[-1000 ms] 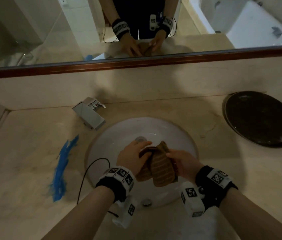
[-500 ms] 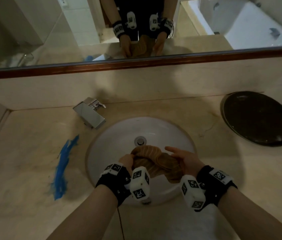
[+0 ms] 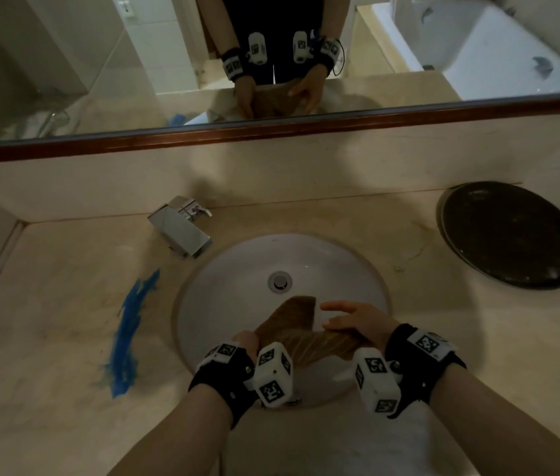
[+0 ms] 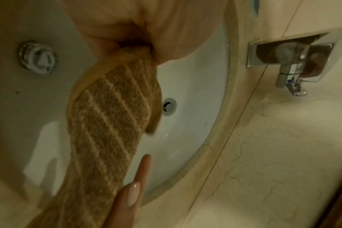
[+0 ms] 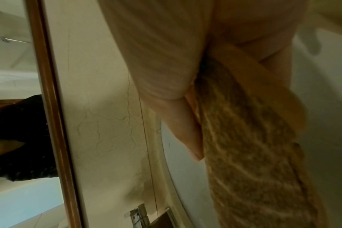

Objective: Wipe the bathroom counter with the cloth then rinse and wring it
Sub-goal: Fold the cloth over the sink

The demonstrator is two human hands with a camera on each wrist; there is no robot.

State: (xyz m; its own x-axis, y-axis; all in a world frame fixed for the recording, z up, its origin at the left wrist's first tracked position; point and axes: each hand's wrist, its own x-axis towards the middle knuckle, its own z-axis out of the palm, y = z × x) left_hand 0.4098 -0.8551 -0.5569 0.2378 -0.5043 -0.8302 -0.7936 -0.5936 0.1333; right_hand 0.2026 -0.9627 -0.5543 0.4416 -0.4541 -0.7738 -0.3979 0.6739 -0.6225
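You are standing at a beige marble surface (image 3: 65,321) with a white oval basin (image 3: 223,304) sunk into it, and the task's thing, a tan ribbed terry cloth (image 3: 300,334), is strung above the near half of that basin between your two hands, with the drain plug (image 3: 280,280) just beyond it. No water shows at the square chrome faucet (image 3: 182,230), so the cloth is probably at the wringing step, but the pictures cannot tell you how wet it is. Expect it to handle as a soft, limp thing with no stiffness of its own: it sags and folds wherever it is not held, its loop pile gives good friction, and if wet it will weigh more and drip. Take it by its two ends, as now, and keep it over the basin so run-off falls inside. Your left hand (image 3: 247,340) is curled round the bunched left end; the left wrist view shows the cloth coming out of that fist in a twisted roll. Your right hand (image 3: 354,321) pinches the other end between thumb and palm while its fingers (image 3: 335,306) stand out nearly straight, a weak hold for twisting; close them round the roll first. A free corner pokes up toward the drain.
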